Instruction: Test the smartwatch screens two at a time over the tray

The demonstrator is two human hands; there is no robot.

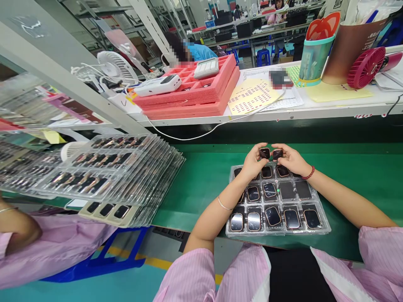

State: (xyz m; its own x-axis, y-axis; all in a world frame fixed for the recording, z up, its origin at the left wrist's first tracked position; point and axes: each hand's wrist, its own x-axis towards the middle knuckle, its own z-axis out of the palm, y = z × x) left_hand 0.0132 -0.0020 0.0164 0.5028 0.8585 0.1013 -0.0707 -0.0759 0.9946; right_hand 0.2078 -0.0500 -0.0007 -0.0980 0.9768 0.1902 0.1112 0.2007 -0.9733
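My left hand (253,161) pinches a smartwatch case (264,153) with a dark screen. My right hand (293,159) grips a second dark smartwatch case (277,154) close beside it. Both are held up over the far edge of a clear plastic tray (280,230). In the tray's pockets lie several more watch cases, such as one in the front row (273,216), screens upward. Two pockets at the right of the middle row, one of them the dark pocket (287,190), show no gold-rimmed case. My forearms hide parts of the tray's back corners.
Tall stacked clear trays (147,184) of watch parts stand to the left on the green bench (201,176). Behind, a white shelf (252,115) bears pink foam trays (189,110), a teal cup (316,58) and a magenta fan (367,68). A co-worker's arm (19,226) is at far left.
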